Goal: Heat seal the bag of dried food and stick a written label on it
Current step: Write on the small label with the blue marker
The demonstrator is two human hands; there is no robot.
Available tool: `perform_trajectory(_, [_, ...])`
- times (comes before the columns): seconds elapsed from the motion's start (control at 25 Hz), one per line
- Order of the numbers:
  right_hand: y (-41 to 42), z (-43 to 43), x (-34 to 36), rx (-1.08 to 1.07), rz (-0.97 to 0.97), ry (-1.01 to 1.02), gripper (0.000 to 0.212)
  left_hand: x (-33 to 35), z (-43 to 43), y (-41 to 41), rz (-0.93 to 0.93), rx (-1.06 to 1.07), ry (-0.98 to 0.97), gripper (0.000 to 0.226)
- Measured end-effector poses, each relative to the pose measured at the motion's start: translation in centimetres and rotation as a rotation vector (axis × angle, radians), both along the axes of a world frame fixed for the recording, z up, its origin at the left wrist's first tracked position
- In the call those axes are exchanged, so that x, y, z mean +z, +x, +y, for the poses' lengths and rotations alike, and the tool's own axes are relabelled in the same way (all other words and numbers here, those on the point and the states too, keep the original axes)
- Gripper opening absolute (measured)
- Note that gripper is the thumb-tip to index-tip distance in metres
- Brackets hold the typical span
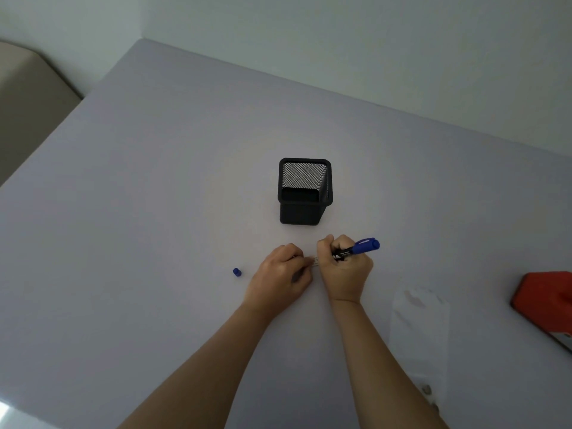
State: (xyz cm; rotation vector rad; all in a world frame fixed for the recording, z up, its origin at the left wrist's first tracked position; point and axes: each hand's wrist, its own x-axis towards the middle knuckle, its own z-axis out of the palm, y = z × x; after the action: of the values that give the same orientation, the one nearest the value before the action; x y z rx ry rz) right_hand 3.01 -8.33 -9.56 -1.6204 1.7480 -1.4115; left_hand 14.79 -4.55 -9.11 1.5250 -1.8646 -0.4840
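Right hand (343,267): gripped the blue marker (362,246), near the pen holder (305,193).
Left hand (280,274): pinched the label (315,261).

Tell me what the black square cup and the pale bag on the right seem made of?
The black cup looks like metal mesh, painted matt black: a fine grid shows in its walls, with solid rim and base bands. It could be plastic. The bag seems thin, clear, faintly frosted plastic film: the grey table shows through it.
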Motion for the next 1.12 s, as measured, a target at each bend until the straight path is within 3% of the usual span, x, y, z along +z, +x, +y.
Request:
perform_trajectory(0.8, [-0.15, -0.02, 0.06, -0.018, -0.053, -0.005, 0.036, 0.15, 0.01, -0.02, 0.008, -0.009, -0.003, 0.023])
perform_trajectory(1.0, [0.01, 0.35, 0.11, 0.055, 0.018, -0.007, 0.04, 0.29, 0.04, 0.01, 0.012, -0.007, 0.01, 0.023])
perform_trajectory(1.12, [-0.16, 0.19, 0.23, 0.018, -0.048, 0.003, 0.04, 0.29, 0.07, 0.07, 0.006, -0.006, 0.011, 0.022])
